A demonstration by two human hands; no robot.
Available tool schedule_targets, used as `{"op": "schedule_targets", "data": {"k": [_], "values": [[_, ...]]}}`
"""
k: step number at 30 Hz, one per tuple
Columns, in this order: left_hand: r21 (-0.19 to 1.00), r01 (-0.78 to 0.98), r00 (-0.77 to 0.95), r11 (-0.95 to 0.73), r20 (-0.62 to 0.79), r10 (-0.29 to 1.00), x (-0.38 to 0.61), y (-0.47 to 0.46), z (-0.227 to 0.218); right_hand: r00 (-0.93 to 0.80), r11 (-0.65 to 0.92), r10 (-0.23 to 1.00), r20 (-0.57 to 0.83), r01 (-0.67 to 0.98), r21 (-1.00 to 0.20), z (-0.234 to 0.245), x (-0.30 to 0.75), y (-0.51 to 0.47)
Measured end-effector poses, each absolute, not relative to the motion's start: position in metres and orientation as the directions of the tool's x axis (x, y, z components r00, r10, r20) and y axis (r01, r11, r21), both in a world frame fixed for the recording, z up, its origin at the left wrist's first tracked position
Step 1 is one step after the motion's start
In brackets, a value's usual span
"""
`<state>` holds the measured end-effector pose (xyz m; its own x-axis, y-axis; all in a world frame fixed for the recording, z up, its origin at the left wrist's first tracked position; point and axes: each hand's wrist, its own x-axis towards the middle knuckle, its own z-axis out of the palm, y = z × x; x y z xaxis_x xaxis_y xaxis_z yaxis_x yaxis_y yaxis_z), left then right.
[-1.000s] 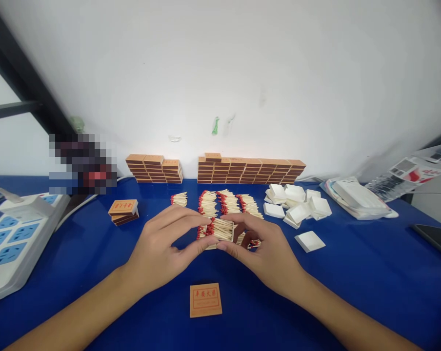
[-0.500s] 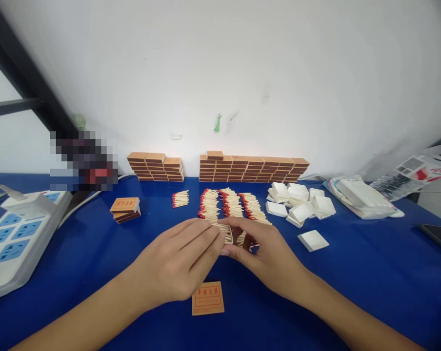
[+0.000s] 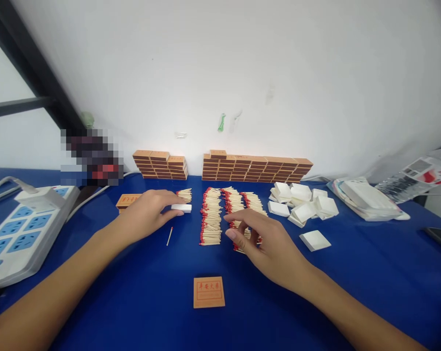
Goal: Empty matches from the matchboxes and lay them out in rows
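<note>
My left hand [image 3: 149, 214] pinches a white matchbox tray [image 3: 182, 208] between thumb and fingers, just in front of a small pile of matches [image 3: 184, 195]. What lies inside the tray is hidden. Below it, a single match [image 3: 170, 236] rests on the blue table. My right hand [image 3: 262, 241] hovers by the rows of red-tipped matches [image 3: 210, 222], thumb and forefinger apart with nothing between them. Nearer to me lies a flat orange matchbox sleeve [image 3: 209, 292] with red print.
Stacked matchboxes [image 3: 257, 168] line the wall, with a shorter stack [image 3: 160, 165] to their left. More matchboxes [image 3: 127, 200] sit partly behind my left hand. White trays [image 3: 304, 212] are heaped at the right, near plastic packaging [image 3: 367, 200]. A power strip [image 3: 26, 229] occupies the left.
My left hand has moved left and away from me with the tray, parting from my right hand. The right hand has let go of the tray. A lone match now shows on the table.
</note>
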<state>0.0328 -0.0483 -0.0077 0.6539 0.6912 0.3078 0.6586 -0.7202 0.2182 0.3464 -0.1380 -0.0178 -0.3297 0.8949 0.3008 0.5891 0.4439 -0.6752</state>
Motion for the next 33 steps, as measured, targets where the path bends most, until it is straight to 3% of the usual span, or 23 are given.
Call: {"op": "schedule_targets", "data": {"k": [5,13,33], "values": [[0.2,0.665,0.659,-0.719,0.297,0.691,0.036,-0.048,-0.017,-0.343,0.454,0.889,0.304,0.575,-0.68,-0.021,0.346,-0.137],[0.056,0.698,0.658,-0.713,0.341,0.671,0.035,-0.042,-0.02,-0.379,0.516,0.855,0.355,0.542,-0.664,-0.023,0.345,-0.136],[0.017,0.656,0.679,-0.754,0.422,0.6,0.037,-0.038,-0.022,-0.415,0.546,0.834,0.364,0.521,-0.656,-0.02,0.345,-0.139]]}}
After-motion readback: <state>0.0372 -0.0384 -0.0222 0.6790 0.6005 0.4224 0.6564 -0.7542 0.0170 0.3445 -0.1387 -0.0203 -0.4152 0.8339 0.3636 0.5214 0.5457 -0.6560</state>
